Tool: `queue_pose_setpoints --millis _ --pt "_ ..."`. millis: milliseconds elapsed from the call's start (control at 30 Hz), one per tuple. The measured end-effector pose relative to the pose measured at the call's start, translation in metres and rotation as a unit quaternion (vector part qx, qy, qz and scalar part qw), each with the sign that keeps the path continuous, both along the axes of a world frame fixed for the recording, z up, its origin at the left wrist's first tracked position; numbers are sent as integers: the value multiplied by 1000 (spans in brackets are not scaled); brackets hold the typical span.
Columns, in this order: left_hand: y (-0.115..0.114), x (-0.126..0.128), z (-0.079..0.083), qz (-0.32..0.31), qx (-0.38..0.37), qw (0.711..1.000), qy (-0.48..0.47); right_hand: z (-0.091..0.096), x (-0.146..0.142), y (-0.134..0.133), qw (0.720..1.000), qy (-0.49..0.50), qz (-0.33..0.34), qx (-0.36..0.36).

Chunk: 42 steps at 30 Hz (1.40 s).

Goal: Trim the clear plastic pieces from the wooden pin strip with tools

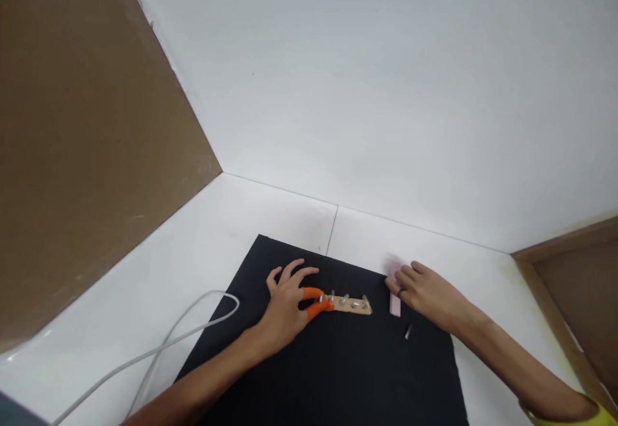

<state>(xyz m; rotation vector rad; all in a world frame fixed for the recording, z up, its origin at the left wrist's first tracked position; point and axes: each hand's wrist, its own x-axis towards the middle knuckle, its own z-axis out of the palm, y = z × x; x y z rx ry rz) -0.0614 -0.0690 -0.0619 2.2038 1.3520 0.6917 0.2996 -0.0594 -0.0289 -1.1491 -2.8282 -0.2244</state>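
Note:
On a black board [333, 368], my left hand [286, 304] pinches the left end of a short tan strip [360, 305]. Orange covers or orange pieces [316, 310] reach from its thumb and forefinger to the strip; I cannot tell which. The other fingers are spread above. Several small, clear or silvery pieces [344, 299] stand along the strip. My right hand [418, 287], wearing a dark ring, is curled at the board's upper right edge around a pale pink piece [393, 270], blurred by motion. Under it lies a flat pale pink strip [395, 305].
A small shiny sliver [408, 331] rests on the board below my right hand. A white cable [167, 342] loops over the left edge of the board. White panels [386, 111] rise behind, a brown panel [96, 143] stands at left, and a wooden frame [545, 297] at right.

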Motion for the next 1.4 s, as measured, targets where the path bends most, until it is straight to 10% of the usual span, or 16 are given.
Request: queue_pose_setpoints --millis 200,367,700,1167,1400 --pt "4 -3 3 -16 0 1000 -10 20 0 -12 957 242 -154 34" --pt "4 -6 1 -25 0 999 -23 17 -48 -48 805 503 -315 1" --pt "8 -6 4 -14 -6 998 -61 12 -113 -46 541 738 -307 -261" --pt "22 -16 18 26 -16 988 -151 18 -115 -38 499 783 -262 -262" --pt "57 14 77 -21 79 970 -230 43 -110 -20 513 811 -192 -204"
